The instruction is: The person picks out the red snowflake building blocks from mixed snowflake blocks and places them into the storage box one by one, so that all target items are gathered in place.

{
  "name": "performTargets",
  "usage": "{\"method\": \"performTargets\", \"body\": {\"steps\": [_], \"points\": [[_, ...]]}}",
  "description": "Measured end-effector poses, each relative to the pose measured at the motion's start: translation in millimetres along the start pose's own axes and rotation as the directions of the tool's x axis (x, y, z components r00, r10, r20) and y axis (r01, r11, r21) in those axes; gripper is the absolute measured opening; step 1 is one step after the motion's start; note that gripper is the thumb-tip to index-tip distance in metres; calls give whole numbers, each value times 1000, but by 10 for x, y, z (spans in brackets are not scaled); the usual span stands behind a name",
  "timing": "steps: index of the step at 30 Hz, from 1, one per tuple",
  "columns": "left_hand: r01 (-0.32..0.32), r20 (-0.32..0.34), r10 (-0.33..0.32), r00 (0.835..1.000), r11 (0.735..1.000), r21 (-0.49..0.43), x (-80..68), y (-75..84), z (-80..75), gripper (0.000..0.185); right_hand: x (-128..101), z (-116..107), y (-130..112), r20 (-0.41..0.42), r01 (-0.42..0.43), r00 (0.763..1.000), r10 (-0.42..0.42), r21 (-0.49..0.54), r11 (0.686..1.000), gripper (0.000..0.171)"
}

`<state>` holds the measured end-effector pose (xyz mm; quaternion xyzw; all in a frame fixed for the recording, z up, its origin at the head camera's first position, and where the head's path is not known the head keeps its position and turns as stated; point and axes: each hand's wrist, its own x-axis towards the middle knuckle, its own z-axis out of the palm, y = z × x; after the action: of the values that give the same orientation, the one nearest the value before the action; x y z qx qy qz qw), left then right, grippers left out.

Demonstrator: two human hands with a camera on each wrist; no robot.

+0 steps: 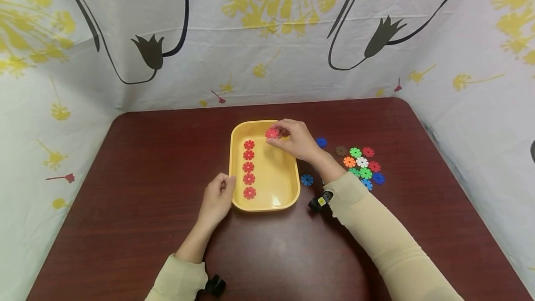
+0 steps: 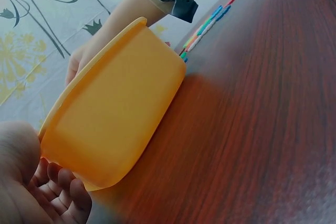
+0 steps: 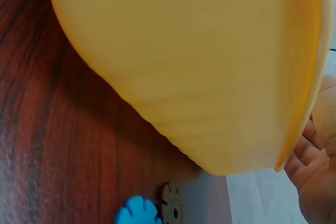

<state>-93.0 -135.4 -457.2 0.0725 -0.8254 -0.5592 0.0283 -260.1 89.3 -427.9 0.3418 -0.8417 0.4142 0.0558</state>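
A yellow plastic tray (image 1: pixel 273 185) stands on the table, with a column of several red snowflake discs (image 1: pixel 248 167) lying along its left side. My right hand (image 1: pixel 296 140) is over the tray's far end and pinches another red snowflake disc (image 1: pixel 271 133) between thumb and fingers. At the tray's near left edge, my left hand (image 1: pixel 217 199) grips the rim. In the left wrist view its curled fingers (image 2: pixel 62 184) touch the outer wall. The tray's wall fills most of the right wrist view and hides the pinched disc there.
Right of the tray lies a loose group of snowflake discs (image 1: pixel 362 162) in green, orange, white, red, brown and blue. A blue disc (image 1: pixel 307 179) lies close by the tray's right wall. Dark red-brown wood forms the tabletop (image 1: pixel 167 161), with a patterned cloth (image 1: pixel 292 73) hanging behind it.
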Motion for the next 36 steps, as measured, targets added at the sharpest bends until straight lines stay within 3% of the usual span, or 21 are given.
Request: {"method": "performTargets", "body": {"steps": [9,24,36], "points": [[4,4,-4,1000,1000,-1,2,4,2,30,26,60,26,-60,-8,998,6,-32,999,36],[-3,7,3,1000,1000,15,6,-4,-8,31,122,143,45,-30,-10,1000,8,-64,998,34],[-7,14,7,1000,1000,9,16,-9,-19,32,186,207,59,-51,-66,997,55,-228,971,37]]}}
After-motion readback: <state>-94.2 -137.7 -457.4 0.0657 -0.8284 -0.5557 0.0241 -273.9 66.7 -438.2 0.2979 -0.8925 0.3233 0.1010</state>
